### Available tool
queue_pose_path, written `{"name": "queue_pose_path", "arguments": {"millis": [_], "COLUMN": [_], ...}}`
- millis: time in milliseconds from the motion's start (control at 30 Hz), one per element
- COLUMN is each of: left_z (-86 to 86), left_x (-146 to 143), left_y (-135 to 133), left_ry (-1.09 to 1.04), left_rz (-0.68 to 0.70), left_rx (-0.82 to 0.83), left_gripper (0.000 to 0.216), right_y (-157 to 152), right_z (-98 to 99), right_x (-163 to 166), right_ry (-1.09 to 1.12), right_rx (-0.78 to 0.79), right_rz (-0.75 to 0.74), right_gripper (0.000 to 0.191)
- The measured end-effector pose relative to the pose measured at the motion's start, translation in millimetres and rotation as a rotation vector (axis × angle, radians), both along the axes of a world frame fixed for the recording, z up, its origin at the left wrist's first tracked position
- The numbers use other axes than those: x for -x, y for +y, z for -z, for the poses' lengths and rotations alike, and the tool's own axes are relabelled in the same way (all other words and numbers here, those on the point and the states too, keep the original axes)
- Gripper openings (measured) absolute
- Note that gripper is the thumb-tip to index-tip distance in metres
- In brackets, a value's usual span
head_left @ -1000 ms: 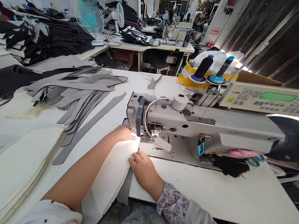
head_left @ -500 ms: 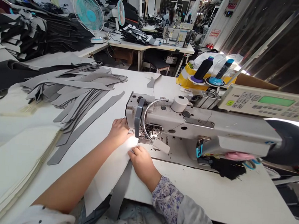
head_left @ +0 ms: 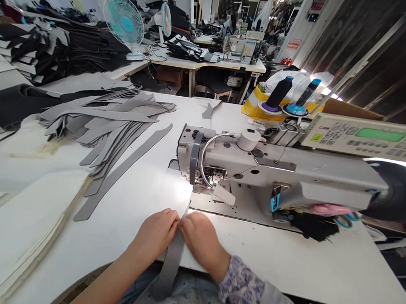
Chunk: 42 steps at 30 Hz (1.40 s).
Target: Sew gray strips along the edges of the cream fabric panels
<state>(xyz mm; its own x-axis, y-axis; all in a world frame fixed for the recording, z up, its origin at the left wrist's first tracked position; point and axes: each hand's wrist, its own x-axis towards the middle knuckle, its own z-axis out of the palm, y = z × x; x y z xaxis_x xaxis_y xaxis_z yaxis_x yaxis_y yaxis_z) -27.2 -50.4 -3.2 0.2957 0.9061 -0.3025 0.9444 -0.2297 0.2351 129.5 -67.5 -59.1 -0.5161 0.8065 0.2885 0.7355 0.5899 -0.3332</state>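
Note:
My left hand (head_left: 156, 234) and my right hand (head_left: 200, 241) meet at the table's near edge, both pinched on a grey fabric strip (head_left: 170, 264) that hangs down toward my lap. The strip's upper end runs toward the needle area (head_left: 208, 182) of the grey sewing machine (head_left: 277, 172). A white fabric piece lies lit under the machine's lamp, its edges hard to make out against the table.
Several grey fabric strips (head_left: 111, 123) fan over the white table at left, with stacked white panels (head_left: 23, 219) at the near left. Two thread cones (head_left: 278, 92) and a control panel (head_left: 365, 136) stand behind the machine. A fan (head_left: 125, 21) and dark fabric stacks sit farther back.
Both hands have drawn back from the presser foot to the table's near edge. They now pinch the grey strip together instead of lying on the white piece.

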Motion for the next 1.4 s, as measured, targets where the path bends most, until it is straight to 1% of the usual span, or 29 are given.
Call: {"name": "queue_pose_path", "arguments": {"millis": [33,100,167,200,300,400,567,800,933,1067,1167,1200,1300,1400], "left_z": [0.5,1.1,1.8,2.3,3.8,3.6,-0.7,2.9,0.1,-7.8,-9.0,-8.0,-2.0,4.9], "left_x": [-1.4,-4.6,-7.9,-9.5,-13.7,-18.8,-28.9,-38.2,-38.6,-31.8,-28.2,-28.0,-29.4,-31.6], "left_y": [1.4,4.0,7.1,9.0,16.4,25.6,40.4,61.5,62.7,51.8,48.1,48.7,54.0,60.0], "left_ry": [-0.01,-0.004,0.026,0.042,0.091,0.132,0.167,0.172,0.169,0.227,0.25,0.248,0.252,0.242], "left_rz": [-0.003,-0.008,-0.01,-0.009,0.01,0.025,-0.014,-0.026,-0.036,0.008,0.065,0.073,0.04,0.005], "left_rx": [0.004,0.016,0.014,0.007,-0.021,-0.041,-0.055,-0.093,-0.094,-0.052,-0.048,-0.046,-0.035,-0.047], "left_gripper": [0.024,0.024,0.024,0.024,0.024,0.024,0.026,0.024,0.024,0.026,0.02,0.019,0.023,0.027], "right_y": [-12.3,-32.0,-41.7,-43.1,-39.5,-35.4,-33.2,-16.7,-4.9,3.3,7.2,7.4,3.1,-5.1], "right_z": [-1.2,-2.3,-1.9,-1.4,0.6,3.2,8.0,5.8,3.6,6.6,6.8,6.0,3.3,2.1], "right_x": [-0.1,-0.7,-1.8,-2.5,-4.6,-5.6,-5.9,-5.6,-0.9,4.6,6.6,6.9,6.5,4.9], "right_ry": [0.016,0.035,0.033,0.026,-0.003,-0.017,-0.015,-0.082,-0.074,-0.055,-0.043,-0.044,-0.045,-0.045], "right_rx": [-0.008,-0.023,-0.024,-0.025,-0.037,-0.058,-0.083,-0.034,-0.02,-0.055,-0.094,-0.101,-0.085,-0.045], "right_rz": [-0.07,-0.127,-0.117,-0.107,-0.09,-0.061,-0.066,-0.092,-0.079,-0.066,-0.056,-0.05,-0.035,-0.074], "right_gripper": [0.008,0.025,0.041,0.043,0.045,0.041,0.039,0.049,0.056,0.053,0.05,0.049,0.042,0.033]}}
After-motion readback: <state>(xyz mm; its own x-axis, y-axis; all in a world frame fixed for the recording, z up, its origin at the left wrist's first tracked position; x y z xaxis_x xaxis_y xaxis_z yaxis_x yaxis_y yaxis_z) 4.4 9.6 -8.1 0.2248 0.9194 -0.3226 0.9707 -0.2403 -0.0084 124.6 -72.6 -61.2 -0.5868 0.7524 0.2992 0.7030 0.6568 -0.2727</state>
